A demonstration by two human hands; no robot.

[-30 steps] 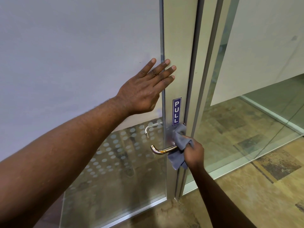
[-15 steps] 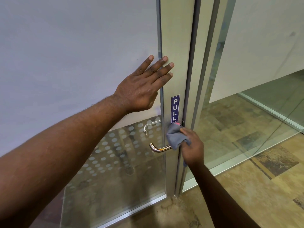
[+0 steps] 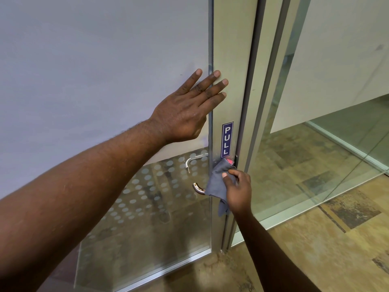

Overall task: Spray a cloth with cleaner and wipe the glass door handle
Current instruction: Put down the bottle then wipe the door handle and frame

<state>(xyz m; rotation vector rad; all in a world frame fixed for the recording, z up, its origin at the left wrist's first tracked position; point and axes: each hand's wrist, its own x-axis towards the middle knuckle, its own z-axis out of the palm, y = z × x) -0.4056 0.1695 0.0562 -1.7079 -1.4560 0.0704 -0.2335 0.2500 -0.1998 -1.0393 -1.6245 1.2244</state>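
**Cloth on the handle, and a few ways this wipe can slip**

Right hand (image 3: 239,191) is down low and closest to us, fingers and thumb pinched shut on the grey cloth (image 3: 216,183), pressing it over the inner part of the door handle (image 3: 197,189). Only the curved brass tip pokes out to the left of the cloth; the rest is covered. A loose tail of cloth hangs below the fist, right beside the gap between the door and its frame.

That's the first worry: if the door swings, that tail could get nipped in the gap. Second worry, the grip is bunched, so the cloth may ride over the same patch and never reach the exposed tip.

Up a little, the left hand (image 3: 189,114) lies flat and open, fingers spread, holding nothing, with fingertips across the edge where the glass meets the metal door frame (image 3: 231,60). It looks like a brace. Ease off that pressure and the door could drift under the wiping force, so the cloth skids off. The palm may also leave smears on the glass.

Just above the cloth sits the PULL sticker (image 3: 227,139); a damp corner dragging upward could lift its lower edge. A small red spot shows beneath it, unclear what. Through the glass door (image 3: 147,207), a second handle (image 3: 192,161) is on the far side, untouched by the cloth.

No spray bottle in view.
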